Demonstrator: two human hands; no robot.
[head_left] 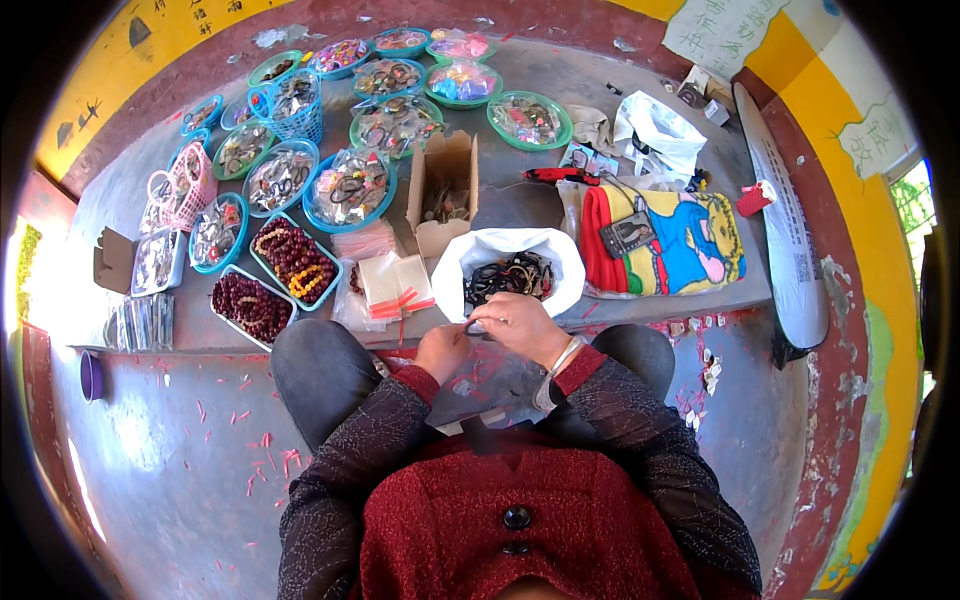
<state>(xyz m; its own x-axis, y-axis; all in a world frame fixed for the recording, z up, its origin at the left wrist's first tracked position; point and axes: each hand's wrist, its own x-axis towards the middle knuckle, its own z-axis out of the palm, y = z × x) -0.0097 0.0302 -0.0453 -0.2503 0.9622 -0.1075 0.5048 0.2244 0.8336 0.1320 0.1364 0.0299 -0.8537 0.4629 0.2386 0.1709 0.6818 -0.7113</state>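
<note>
In front of my lap, both hands meet at the near rim of an open white plastic bag [452, 268]. A heap of dark bands, perhaps hair ties, with some brown and coloured bits [512, 277] fills the bag. My left hand [442, 353] is closed, its fingertips pinching a small dark band [474, 328]. My right hand [522, 326] holds the same band from the other side, its fingers bent over it. Most of the band is hidden by the fingers, so its exact kind is unclear. A light bangle circles my right wrist.
Left of the bag lie small clear packets [392, 285] and trays of dark beads [293, 262]. An open cardboard box [443, 185] stands behind it. Several baskets of packaged trinkets [350, 187] fill the back left. A colourful folded blanket [665, 240] lies right, bearing a dark phone-like device.
</note>
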